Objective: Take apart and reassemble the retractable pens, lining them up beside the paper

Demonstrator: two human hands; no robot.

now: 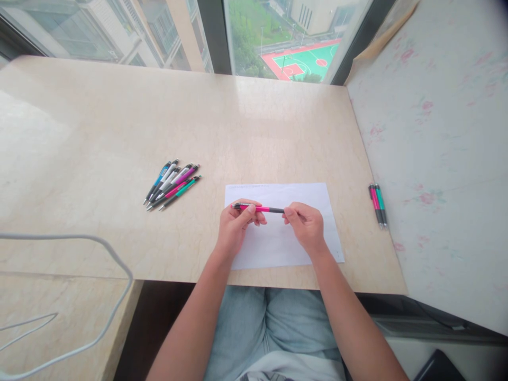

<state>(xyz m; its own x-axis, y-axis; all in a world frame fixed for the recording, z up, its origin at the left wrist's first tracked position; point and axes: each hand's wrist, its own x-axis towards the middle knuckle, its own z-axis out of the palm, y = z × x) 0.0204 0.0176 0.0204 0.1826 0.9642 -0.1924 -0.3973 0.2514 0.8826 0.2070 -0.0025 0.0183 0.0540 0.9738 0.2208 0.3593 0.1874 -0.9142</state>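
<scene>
I hold a pink and black pen (pixel 266 209) level above a white sheet of paper (pixel 278 246). My left hand (pixel 237 225) is closed round its left end. My right hand (pixel 305 225) pinches its dark right end between the fingertips. Both hands hover over the sheet, close to the desk's near edge. The pen's middle shows between my hands; its ends are covered by my fingers.
Several pens (pixel 172 184) lie in a bunch on the beige desk (pixel 119 116), to the left of the paper. Two pens (pixel 378 205) lie at the desk's right edge beside a flowered wall (pixel 444 159). A grey cable (pixel 107 254) curves at the lower left.
</scene>
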